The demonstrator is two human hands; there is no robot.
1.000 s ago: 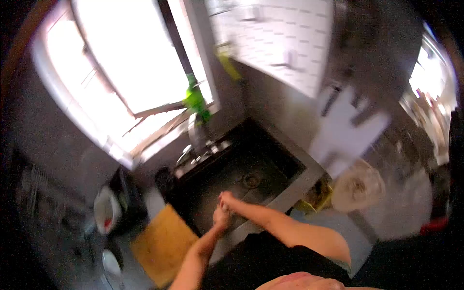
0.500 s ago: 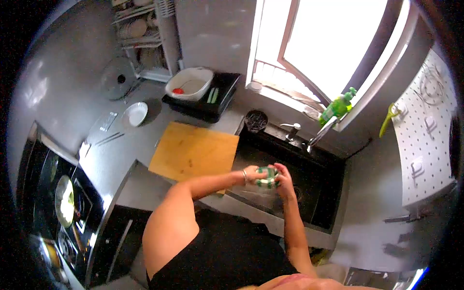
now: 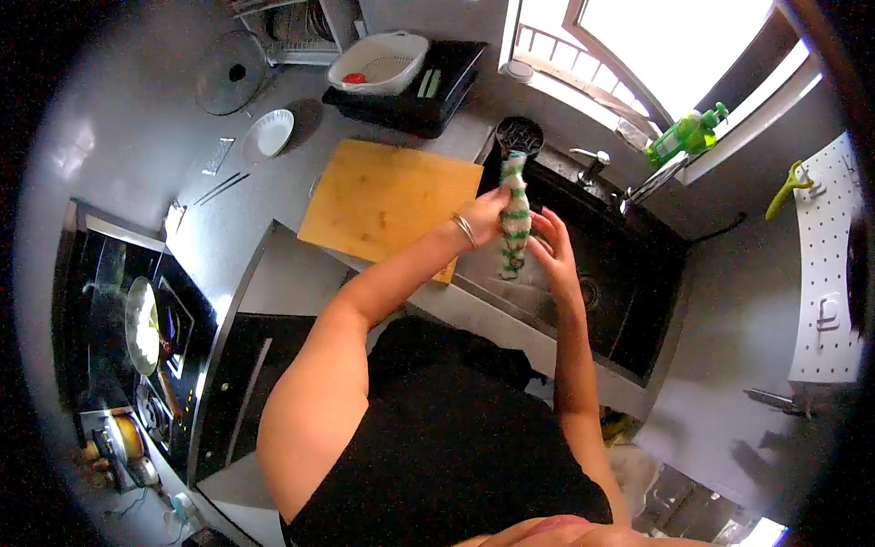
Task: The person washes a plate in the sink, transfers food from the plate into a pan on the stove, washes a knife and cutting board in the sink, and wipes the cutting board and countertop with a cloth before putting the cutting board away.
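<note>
A green-and-white striped cloth [image 3: 516, 221] hangs lengthwise over the near left part of the dark sink [image 3: 629, 301]. My left hand [image 3: 489, 212], with bracelets at the wrist, is closed around the cloth's left side. Just right of it, my right hand [image 3: 558, 255] has its fingers apart, close to the cloth; whether a fingertip touches it I cannot tell. To the left of the sink lies a wooden cutting board [image 3: 392, 196], partly behind my left wrist.
A faucet [image 3: 638, 187] and green soap bottle [image 3: 684, 137] are by the window. A white colander [image 3: 392, 64] with something red stands on a black tray [image 3: 447, 100]. A white bowl [image 3: 268, 135] and chopsticks [image 3: 221, 188] sit left. A pan [image 3: 142, 326] is on the stove.
The cloth, bunched between both hands before, now hangs stretched out from my left hand. My right hand has come off it and spread its fingers. The view has tilted downward.
</note>
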